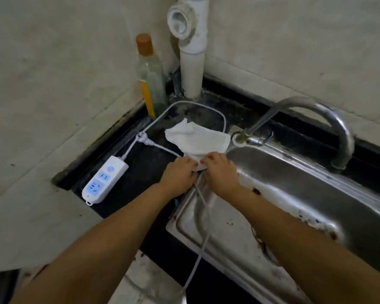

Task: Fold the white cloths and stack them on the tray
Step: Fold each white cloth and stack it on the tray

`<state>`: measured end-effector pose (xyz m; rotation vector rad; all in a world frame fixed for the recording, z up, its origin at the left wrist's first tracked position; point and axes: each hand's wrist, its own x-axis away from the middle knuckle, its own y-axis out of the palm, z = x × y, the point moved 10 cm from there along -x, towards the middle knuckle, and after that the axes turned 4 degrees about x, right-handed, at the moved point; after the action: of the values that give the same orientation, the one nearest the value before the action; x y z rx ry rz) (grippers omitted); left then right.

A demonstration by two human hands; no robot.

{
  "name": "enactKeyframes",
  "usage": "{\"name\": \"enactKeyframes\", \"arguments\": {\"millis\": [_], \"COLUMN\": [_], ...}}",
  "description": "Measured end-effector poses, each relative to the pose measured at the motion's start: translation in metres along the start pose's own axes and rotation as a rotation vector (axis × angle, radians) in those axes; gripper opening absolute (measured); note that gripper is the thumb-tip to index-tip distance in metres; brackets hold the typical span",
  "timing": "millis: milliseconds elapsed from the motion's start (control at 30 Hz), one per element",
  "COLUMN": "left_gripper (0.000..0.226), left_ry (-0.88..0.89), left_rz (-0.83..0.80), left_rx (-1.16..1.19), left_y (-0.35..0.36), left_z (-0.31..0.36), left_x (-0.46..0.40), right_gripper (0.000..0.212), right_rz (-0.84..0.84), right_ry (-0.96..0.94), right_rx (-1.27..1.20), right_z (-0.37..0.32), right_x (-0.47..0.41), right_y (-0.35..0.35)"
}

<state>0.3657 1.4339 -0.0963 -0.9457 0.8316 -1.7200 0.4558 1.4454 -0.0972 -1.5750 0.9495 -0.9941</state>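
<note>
A white cloth (196,138) lies crumpled on the black counter at the back corner, beside the steel sink's left rim. My left hand (179,174) and my right hand (221,171) sit side by side at the cloth's near edge, fingers curled over it and pinching the fabric. The part of the cloth under my fingers is hidden. No tray shows in this view.
A white power strip (104,178) lies on the counter to the left; its cable (203,233) runs under my hands and across the sink's drainboard (228,235). A glass bottle (150,77) and a white pipe (192,53) stand in the corner. The faucet (329,126) arches over the basin at right.
</note>
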Motion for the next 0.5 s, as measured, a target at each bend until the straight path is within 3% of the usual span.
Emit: {"name": "enactKeyframes", "arguments": {"millis": [167, 267, 400, 500], "left_gripper": [0.024, 0.019, 0.018, 0.017], "left_ry": [-0.047, -0.057, -0.080, -0.002], "left_rz": [0.051, 0.105, 0.224, 0.301], "left_rx": [-0.122, -0.116, 0.131, 0.234], "left_y": [0.007, -0.004, -0.037, -0.066], "left_z": [-0.009, -0.005, 0.004, 0.030], "left_x": [-0.012, -0.013, 0.001, 0.029], "right_gripper": [0.018, 0.020, 0.033, 0.019], "right_rz": [0.167, 0.121, 0.028, 0.214], "right_ry": [-0.059, -0.078, -0.096, -0.027], "right_rx": [-0.072, -0.108, -0.151, -0.293], "right_z": [0.003, 0.004, -0.006, -0.011], "right_x": [-0.010, -0.013, -0.001, 0.020], "right_y": [-0.011, -0.016, -0.015, -0.046]}}
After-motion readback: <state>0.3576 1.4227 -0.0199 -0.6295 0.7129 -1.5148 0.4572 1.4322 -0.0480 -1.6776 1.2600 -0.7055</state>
